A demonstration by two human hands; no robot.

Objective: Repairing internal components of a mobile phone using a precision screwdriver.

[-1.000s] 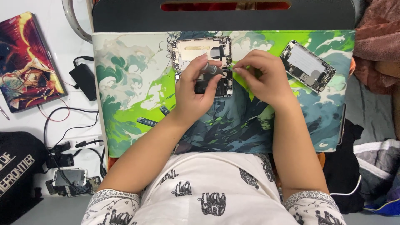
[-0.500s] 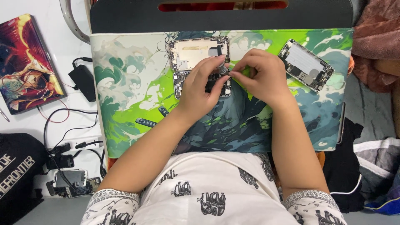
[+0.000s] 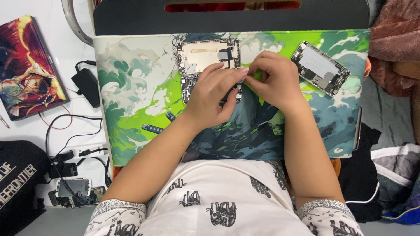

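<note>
I saw my left hand (image 3: 212, 98) lying flat-ish over the lower half of the opened phone chassis (image 3: 209, 57), fingers stretched toward the upper right and pressing on the dark inner part. My right hand (image 3: 273, 81) sat just beside it, its fingers curled and pinched together at the chassis's right edge, where the fingertips of both hands met. It may have held a small part or tool there, but the view was too cramped for me to tell. The chassis lay on the green and white printed mat (image 3: 131, 100), its long axis running away from me, directly ahead of the left fingers; both hands were equally close to it. A second phone body (image 3: 319, 67), tilted, rested on the mat well to the right, nearer my right hand. Off the mat to the left were a black charger (image 3: 87, 85) and a colourful book (image 3: 26, 65).
</note>
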